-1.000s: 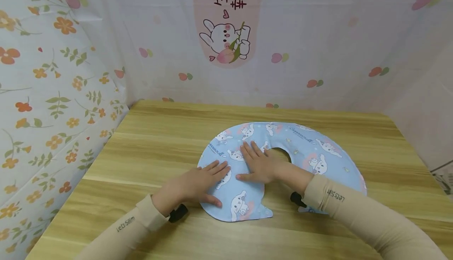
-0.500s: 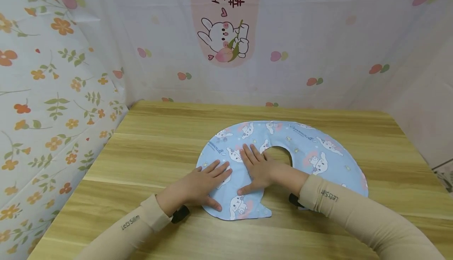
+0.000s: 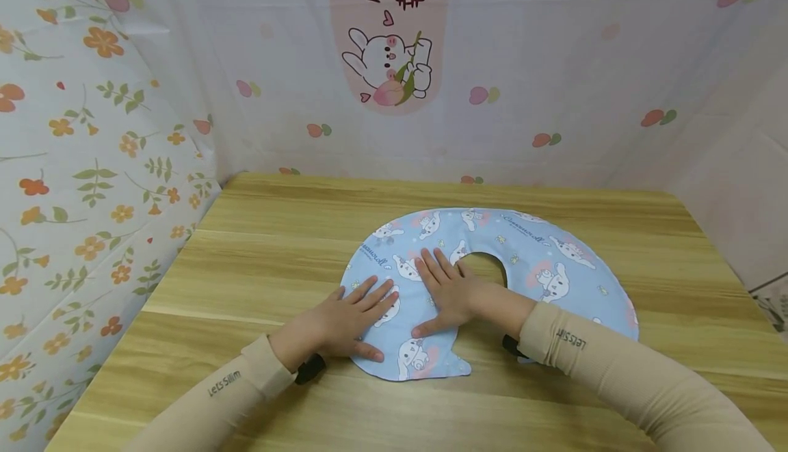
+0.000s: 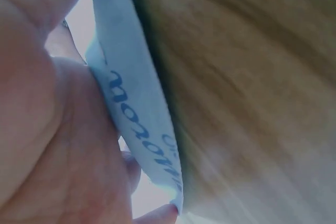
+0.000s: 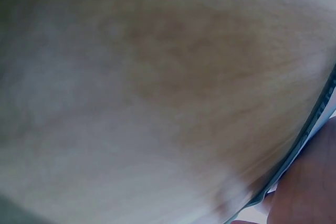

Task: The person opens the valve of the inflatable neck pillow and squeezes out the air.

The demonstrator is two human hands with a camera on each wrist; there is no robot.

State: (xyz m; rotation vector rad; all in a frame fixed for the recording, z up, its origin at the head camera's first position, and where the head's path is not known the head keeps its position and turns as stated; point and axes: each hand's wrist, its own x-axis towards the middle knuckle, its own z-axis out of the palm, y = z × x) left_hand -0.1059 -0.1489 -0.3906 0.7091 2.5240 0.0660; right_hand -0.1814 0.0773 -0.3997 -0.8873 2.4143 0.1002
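A wooden desk (image 3: 258, 247) stands enclosed on three sides by printed plastic sheeting: orange flowers on the left sheet (image 3: 92, 165), small pink fruits across the back sheet (image 3: 554, 62), with a pink panel showing a cartoon rabbit (image 3: 389, 65) hung at centre. Flat on the desk, right of its middle, lies a pale blue horseshoe-shaped cloth (image 3: 542, 254) printed with white long-eared cartoon dogs, its round neck opening (image 3: 489, 267) showing bare wood. Two arms in beige sleeves (image 3: 615, 377) reach in from the near edge. The left hand (image 3: 345, 318) lies flat with fingers spread and straight on the cloth's left lobe, its heel off the cloth on the wood. The right hand (image 3: 452, 288) lies just beside it, palm down, fingers straight and pointing away, thumb splayed toward the near edge, pressing the cloth next to the opening. The two hands are close together but not touching; neither grips anything. The left wrist view shows the cloth's edge (image 4: 142, 124) against the palm; the right wrist view is mostly blurred wood.
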